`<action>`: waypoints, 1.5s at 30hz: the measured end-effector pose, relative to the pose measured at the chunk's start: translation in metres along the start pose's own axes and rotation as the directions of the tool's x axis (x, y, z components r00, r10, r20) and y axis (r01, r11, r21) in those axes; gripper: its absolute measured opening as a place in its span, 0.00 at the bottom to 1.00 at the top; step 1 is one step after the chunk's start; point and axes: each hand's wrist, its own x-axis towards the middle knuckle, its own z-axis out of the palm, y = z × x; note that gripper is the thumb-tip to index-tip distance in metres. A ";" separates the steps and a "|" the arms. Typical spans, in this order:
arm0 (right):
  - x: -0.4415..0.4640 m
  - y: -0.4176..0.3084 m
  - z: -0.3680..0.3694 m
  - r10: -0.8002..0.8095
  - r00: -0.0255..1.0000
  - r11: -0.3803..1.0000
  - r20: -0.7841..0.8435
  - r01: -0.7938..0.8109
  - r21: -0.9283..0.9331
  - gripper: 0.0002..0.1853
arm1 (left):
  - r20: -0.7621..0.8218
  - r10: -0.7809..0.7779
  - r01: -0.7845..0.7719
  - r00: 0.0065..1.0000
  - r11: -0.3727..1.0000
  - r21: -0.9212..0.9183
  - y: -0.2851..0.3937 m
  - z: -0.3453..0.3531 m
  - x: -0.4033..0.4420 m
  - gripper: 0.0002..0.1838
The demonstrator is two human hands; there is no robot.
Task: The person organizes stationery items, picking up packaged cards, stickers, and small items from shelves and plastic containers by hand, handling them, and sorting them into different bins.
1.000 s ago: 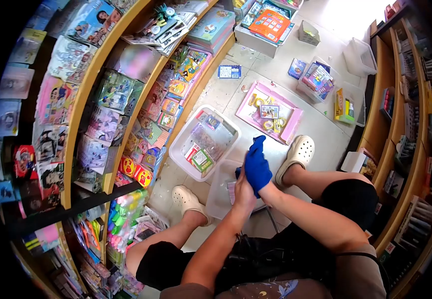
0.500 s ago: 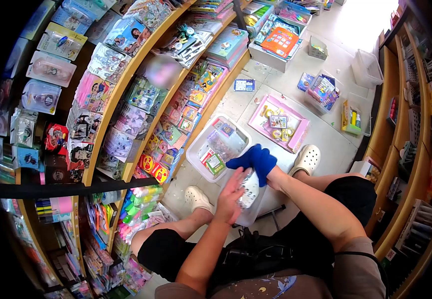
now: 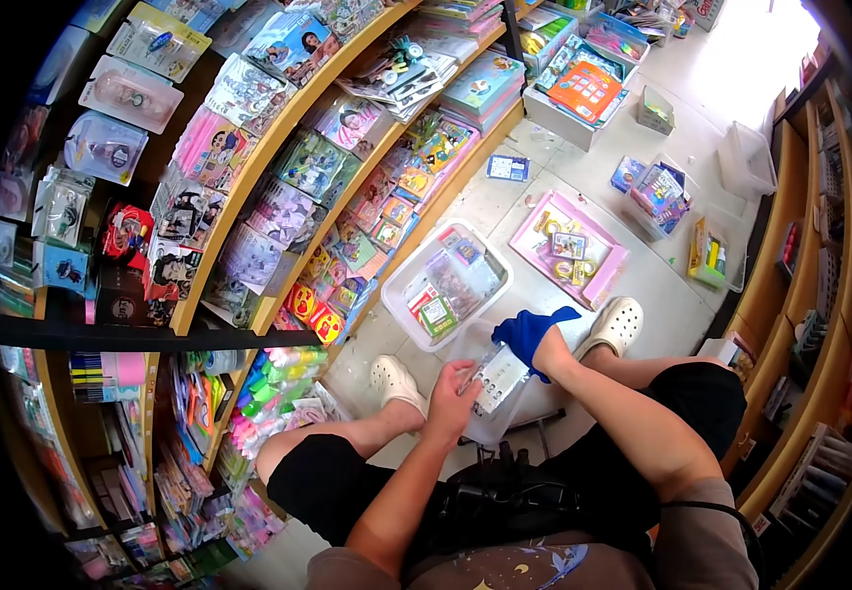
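Observation:
In my left hand is a clear, shiny packet with a white face and rows of small dark marks. The fingers close on its left edge, and what is inside is too small to name. My right hand is bunched in a blue cloth, which hides most of the fingers. The cloth lies against the packet's upper right edge. Under both hands stands a translucent plastic box. Just beyond them, a white plastic tub holds several small flat packs, among them a green and red one.
A pink tray with small packs lies on the floor beyond the tub, near a blue card pack. Clear bins stand farther right. Stocked shelves line the left, and wooden shelves the right.
The blue cloth has shifted right and spread out, with a loose end now pointing right. More of the packet's white face shows, and my left fingers have moved to its left edge.

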 end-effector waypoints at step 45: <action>-0.003 0.030 -0.034 0.587 0.638 -0.311 0.498 -0.391 0.866 0.22 | 0.377 -0.457 0.588 0.806 0.697 -0.411 -0.101 -0.005 0.030 0.22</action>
